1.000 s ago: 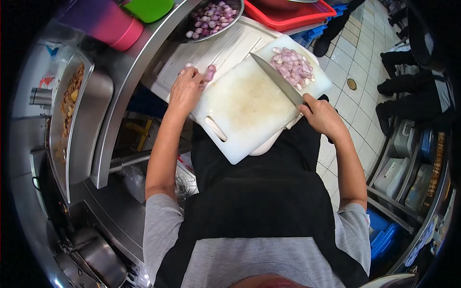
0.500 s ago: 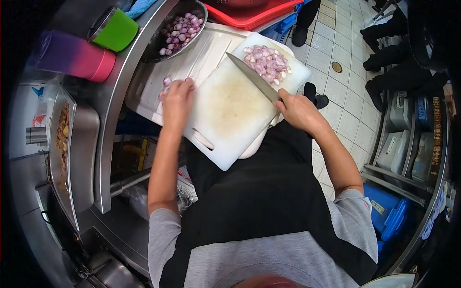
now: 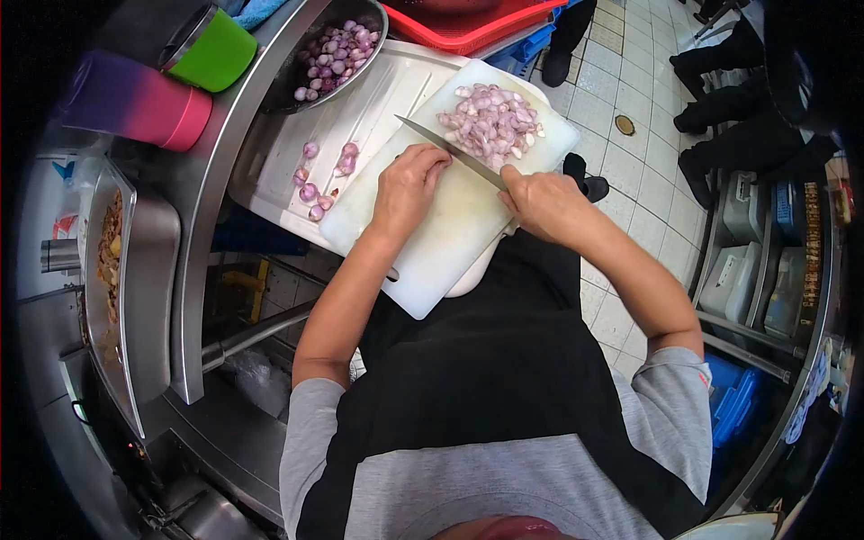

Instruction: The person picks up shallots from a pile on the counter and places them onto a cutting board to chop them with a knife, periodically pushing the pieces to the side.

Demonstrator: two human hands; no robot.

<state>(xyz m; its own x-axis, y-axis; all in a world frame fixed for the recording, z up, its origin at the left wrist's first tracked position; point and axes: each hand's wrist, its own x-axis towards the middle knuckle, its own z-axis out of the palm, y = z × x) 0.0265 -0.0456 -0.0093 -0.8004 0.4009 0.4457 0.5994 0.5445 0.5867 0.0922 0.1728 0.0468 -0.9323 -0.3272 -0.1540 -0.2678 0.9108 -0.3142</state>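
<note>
A kitchen knife [image 3: 473,164] lies across the white cutting board [image 3: 454,238], its handle wrapped in my right hand [image 3: 546,207]. Close beside the blade, my left hand [image 3: 407,187] rests on the board with its fingers curled together; whatever is under the fingertips is hidden. Beyond the blade, a heap of cut, peeled shallots [image 3: 495,119] covers the board's far end. To the left of the board, several purple shallots [image 3: 309,192] sit on the cream tray [image 3: 387,79]. A metal bowl [image 3: 292,102] at the back holds many more shallots.
A red basket [image 3: 468,38] stands behind the tray. On the steel shelf at left are a green cup [image 3: 214,56], a purple-pink tumbler [image 3: 144,103] and a steel pan [image 3: 148,297] of food. Other people's legs [image 3: 742,135] show at upper right, near shelved containers.
My left hand has moved right from the loose shallots on the tray to the board beside the blade. The knife has shifted left and pushed the cut shallots slightly.
</note>
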